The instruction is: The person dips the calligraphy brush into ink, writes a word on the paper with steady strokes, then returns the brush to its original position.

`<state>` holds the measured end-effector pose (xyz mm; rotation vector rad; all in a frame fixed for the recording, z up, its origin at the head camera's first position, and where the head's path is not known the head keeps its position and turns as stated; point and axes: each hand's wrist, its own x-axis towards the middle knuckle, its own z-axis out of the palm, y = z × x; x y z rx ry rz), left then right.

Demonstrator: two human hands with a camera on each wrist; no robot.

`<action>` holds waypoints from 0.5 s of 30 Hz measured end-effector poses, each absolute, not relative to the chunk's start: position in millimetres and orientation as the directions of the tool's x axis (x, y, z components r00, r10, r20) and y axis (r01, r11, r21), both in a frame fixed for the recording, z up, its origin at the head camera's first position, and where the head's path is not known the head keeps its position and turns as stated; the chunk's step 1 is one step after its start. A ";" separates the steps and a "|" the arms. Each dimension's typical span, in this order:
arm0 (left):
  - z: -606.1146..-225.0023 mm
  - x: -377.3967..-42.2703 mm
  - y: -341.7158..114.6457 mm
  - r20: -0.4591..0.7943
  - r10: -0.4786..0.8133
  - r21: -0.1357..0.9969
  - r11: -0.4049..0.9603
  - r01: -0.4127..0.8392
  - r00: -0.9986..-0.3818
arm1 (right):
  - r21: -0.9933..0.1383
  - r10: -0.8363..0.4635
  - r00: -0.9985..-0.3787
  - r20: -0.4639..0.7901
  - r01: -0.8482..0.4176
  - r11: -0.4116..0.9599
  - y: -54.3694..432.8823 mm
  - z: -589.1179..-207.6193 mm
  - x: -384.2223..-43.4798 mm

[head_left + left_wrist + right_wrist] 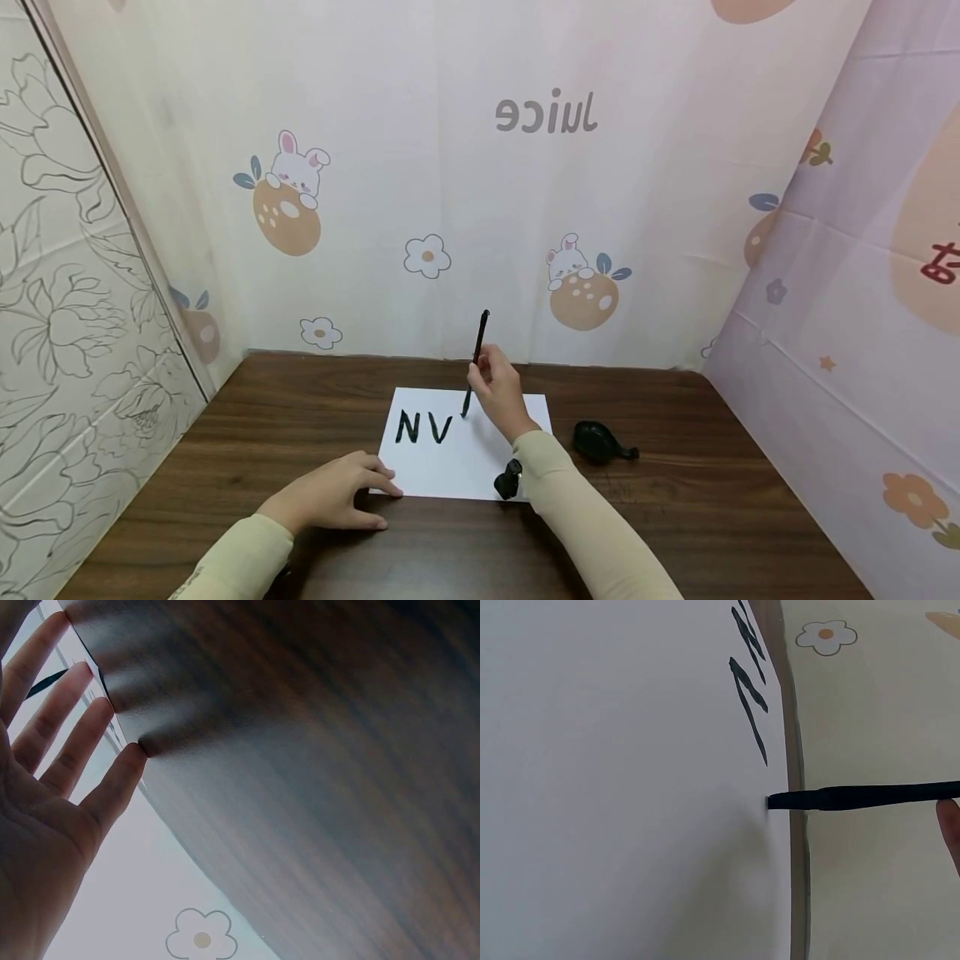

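My right hand (498,392) pinches a slim black brush (479,340) partway along its shaft. The brush stands nearly upright, its dark tip right at the surface of a white sheet of paper (450,475). In the right wrist view the brush (855,797) comes in from the right, tip against the paper. Bold black letters N (407,427) and V (440,428) are marked left of the tip. Near the sheet's lower left corner my left hand (330,492) rests with fingers spread, fingertips at the paper's edge. The left wrist view shows its fingers (56,720) extended.
Right of the paper lies a small black dish (596,442) with a short handle. A black wrist camera (508,481) on the right sleeve overlaps the sheet's lower right. The brown wooden table (247,450) meets printed curtains (375,208) behind and at both sides.
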<state>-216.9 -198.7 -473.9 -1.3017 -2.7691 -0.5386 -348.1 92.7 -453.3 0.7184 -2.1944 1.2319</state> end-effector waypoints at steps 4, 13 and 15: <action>-473.3 -216.7 -198.8 0.174 0.740 0.295 0.590 0.752 -0.649 | -0.600 -0.201 -0.729 0.654 -0.662 0.448 93.2 -453.7 -347.6; -473.2 -216.5 -199.0 0.155 0.733 0.303 0.603 0.738 -0.662 | -0.598 -0.210 -0.726 0.655 -0.668 0.444 93.4 -455.1 -348.5; -473.4 -216.4 -199.1 0.159 0.734 0.303 0.600 0.741 -0.660 | -0.600 -0.213 -0.727 0.653 -0.668 0.441 93.4 -455.3 -348.3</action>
